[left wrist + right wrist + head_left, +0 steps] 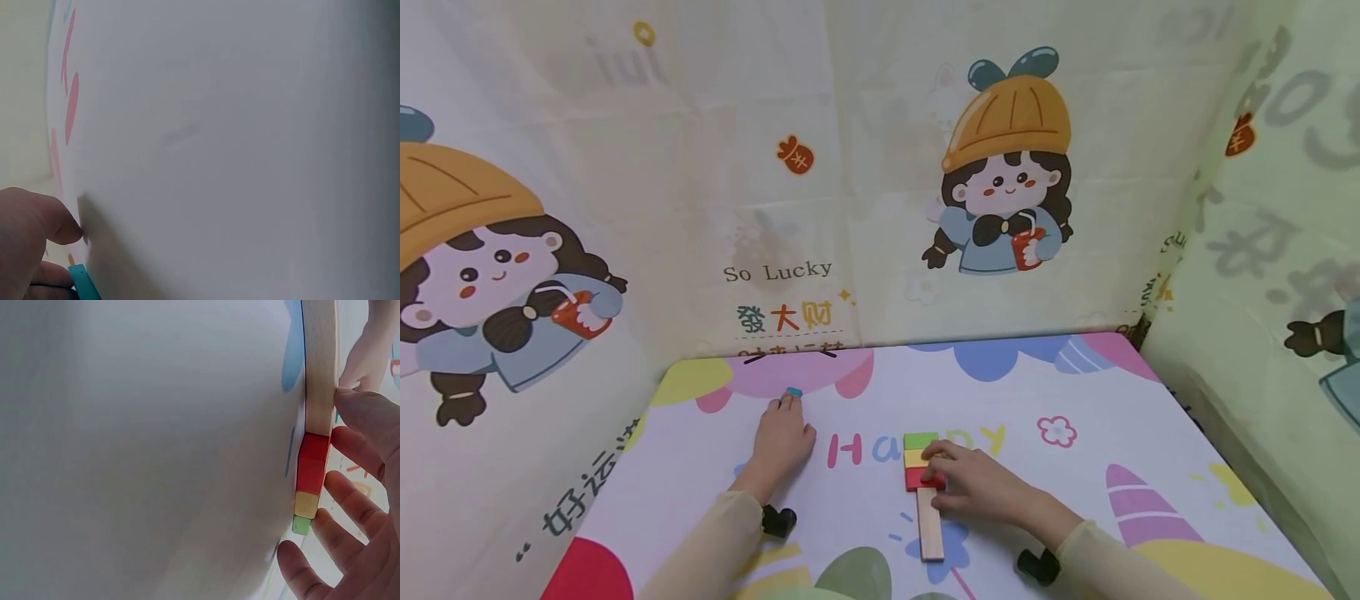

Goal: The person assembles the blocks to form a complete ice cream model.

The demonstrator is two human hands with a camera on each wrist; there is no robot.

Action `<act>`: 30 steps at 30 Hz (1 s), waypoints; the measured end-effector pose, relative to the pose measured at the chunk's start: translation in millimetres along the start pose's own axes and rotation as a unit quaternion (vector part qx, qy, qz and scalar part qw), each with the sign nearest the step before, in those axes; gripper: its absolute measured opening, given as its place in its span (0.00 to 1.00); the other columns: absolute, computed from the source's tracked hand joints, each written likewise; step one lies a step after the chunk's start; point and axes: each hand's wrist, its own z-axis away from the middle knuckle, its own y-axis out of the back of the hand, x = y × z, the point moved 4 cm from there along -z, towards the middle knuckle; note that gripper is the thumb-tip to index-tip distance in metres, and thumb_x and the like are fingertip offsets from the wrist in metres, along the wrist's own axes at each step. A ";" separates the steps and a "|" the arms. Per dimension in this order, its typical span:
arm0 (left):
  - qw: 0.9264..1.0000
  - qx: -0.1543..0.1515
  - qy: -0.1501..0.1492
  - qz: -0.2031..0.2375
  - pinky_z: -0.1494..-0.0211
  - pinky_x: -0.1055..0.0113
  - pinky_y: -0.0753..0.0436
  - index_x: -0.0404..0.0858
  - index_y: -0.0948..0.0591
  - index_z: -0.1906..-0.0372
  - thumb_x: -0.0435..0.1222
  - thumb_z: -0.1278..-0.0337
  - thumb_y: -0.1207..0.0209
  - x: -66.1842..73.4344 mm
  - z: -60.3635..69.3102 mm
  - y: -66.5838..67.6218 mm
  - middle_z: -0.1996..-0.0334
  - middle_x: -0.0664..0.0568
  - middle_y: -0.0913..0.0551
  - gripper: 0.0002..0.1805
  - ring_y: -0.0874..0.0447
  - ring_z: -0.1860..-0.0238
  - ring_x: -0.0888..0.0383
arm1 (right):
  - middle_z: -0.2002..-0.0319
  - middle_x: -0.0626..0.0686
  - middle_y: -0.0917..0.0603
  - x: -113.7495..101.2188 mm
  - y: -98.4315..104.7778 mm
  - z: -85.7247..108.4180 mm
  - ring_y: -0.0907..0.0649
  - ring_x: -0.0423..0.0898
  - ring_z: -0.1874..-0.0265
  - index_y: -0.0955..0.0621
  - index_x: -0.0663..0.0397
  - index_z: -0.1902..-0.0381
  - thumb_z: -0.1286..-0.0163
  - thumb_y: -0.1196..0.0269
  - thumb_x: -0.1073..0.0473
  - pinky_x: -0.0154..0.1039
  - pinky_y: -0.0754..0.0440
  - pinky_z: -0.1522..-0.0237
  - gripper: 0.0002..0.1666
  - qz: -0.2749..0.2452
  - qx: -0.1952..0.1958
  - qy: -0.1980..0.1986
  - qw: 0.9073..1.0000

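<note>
At the far left of the table, my left hand (781, 437) touches a small teal block (794, 392) with its fingertips. In the left wrist view the teal block (83, 284) lies against the fingers, and the thumb stands apart from it. A row of coloured blocks lies near the table's middle: green block (920, 440), yellow block (914, 458) and red block (913, 478). Below the red one a plain wooden strip (930, 529) runs towards me, end against it. My right hand (981, 483) rests along the row's right side, fingers spread, partly covering the yellow and red blocks.
The table is covered by a printed cloth (1037, 517) with letters and shapes. Patterned fabric walls (880, 208) stand behind it and at both sides. Each wrist wears a black camera, left camera (778, 522) and right camera (1038, 567).
</note>
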 end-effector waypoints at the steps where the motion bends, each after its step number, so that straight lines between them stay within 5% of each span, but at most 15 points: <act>1: 1.000 -0.002 0.000 0.002 0.25 0.40 0.30 0.20 0.33 0.29 0.39 0.34 0.43 1.5 -0.6 -1.3 0.27 0.27 0.32 0.35 0.35 0.27 0.30 | 0.35 0.45 0.23 -0.3 0.0 0.4 0.20 0.43 0.43 0.17 0.34 0.49 0.32 0.29 0.47 0.51 0.18 0.39 0.15 -0.001 0.001 0.000 1.000; 30: 0.997 -0.007 -0.067 0.046 0.22 0.43 0.34 0.27 0.32 0.27 0.39 0.30 0.50 66.6 -3.9 -14.4 0.24 0.36 0.33 0.32 0.37 0.23 0.36 | 0.35 0.46 0.22 -5.9 2.6 2.4 0.19 0.44 0.43 0.16 0.34 0.49 0.31 0.29 0.47 0.54 0.18 0.42 0.14 0.007 0.014 0.015 1.000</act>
